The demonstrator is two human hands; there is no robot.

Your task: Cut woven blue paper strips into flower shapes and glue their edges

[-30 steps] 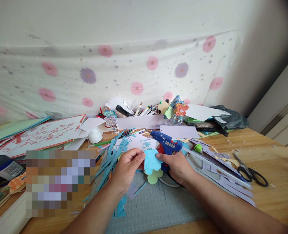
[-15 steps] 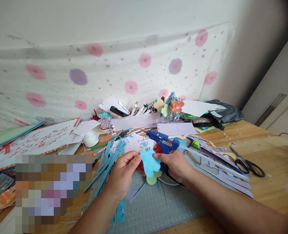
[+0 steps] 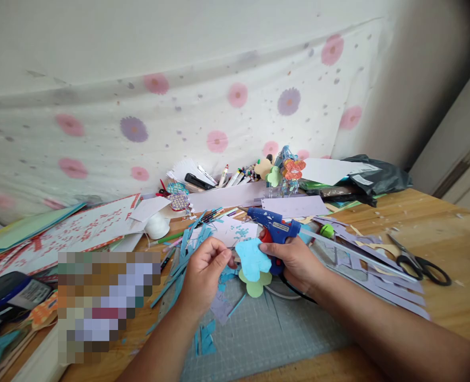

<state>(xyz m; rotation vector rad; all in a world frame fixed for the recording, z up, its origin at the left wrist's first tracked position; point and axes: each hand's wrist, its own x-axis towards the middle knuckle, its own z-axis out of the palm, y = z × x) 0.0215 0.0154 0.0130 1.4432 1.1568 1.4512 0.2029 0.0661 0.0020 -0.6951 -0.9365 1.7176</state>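
In my right hand (image 3: 298,263) is a blue hot glue gun (image 3: 273,225), its nozzle pointing left and a long clear glue stick (image 3: 350,252) sticking out of its back. The thumb of that hand also presses on a light-blue paper cutout (image 3: 253,258) with a wavy edge. Just left of the cutout, my left hand (image 3: 206,270) is closed in a pinch, apart from the paper; what its fingertips hold, if anything, is too small to tell. A pale-green paper flower (image 3: 255,288) shows beneath the cutout, above the grey cutting mat (image 3: 282,334).
Blue paper strips (image 3: 179,276) lie left of the mat. Lilac strips (image 3: 394,297) and black-handled scissors (image 3: 421,265) lie at the right. Behind are a white thread spool (image 3: 157,226), pens (image 3: 235,178) and an orange paper flower (image 3: 294,170). A blurred patch hides part of the left side.
My left fingers have come off the light-blue cutout and moved slightly left. The cutout stays with my right hand and the glue gun. The whole view has shifted a little.
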